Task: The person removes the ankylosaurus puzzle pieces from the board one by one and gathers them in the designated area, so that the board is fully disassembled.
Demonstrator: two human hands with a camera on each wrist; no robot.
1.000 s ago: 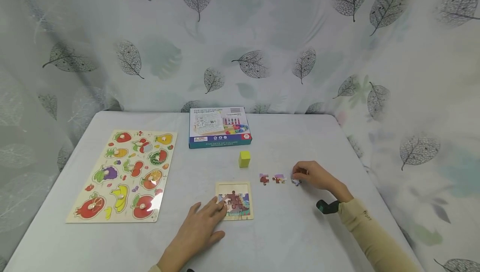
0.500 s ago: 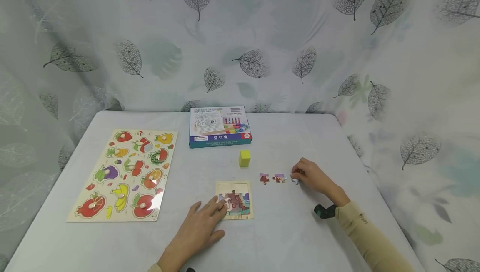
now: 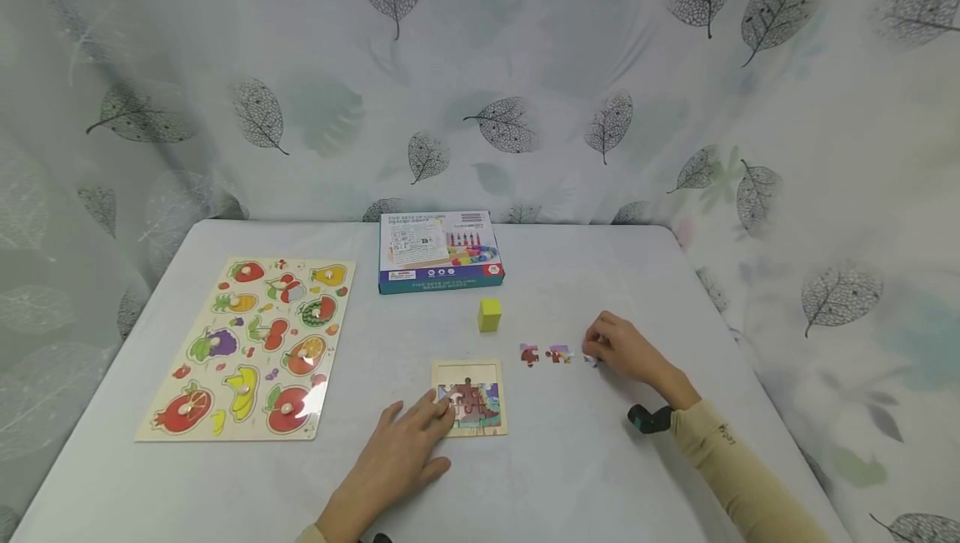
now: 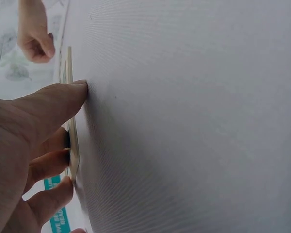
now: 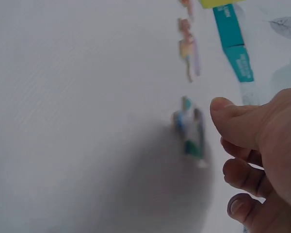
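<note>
A small wooden jigsaw tray [image 3: 491, 366] lies near the table's middle, its lower part filled with dinosaur-patterned pieces. My left hand [image 3: 397, 460] rests with fingers spread over its left side; in the left wrist view the thumb [image 4: 63, 99] is down by the tray's edge. To the right, my right hand [image 3: 622, 351] hovers with curled fingers at a blue-white jigsaw piece [image 3: 590, 361], partly hidden in the head view. The right wrist view shows this piece [image 5: 190, 133] on the table, apart from the thumb [image 5: 223, 109]. Two reddish-purple pieces, one left [image 3: 528, 355] and one right [image 3: 558, 354], lie beside it.
A yellow block [image 3: 489, 315] stands behind the tray. Farther back lies a teal-edged bead-set box [image 3: 441, 253]. A large fruit puzzle board [image 3: 251, 351] covers much of the table's left side. A leaf-print curtain [image 3: 480, 85] hangs behind the table.
My right hand has shifted slightly, and its fingertips cover a bit more of the blue-white piece in the head view. The left hand and tray stay in place.
</note>
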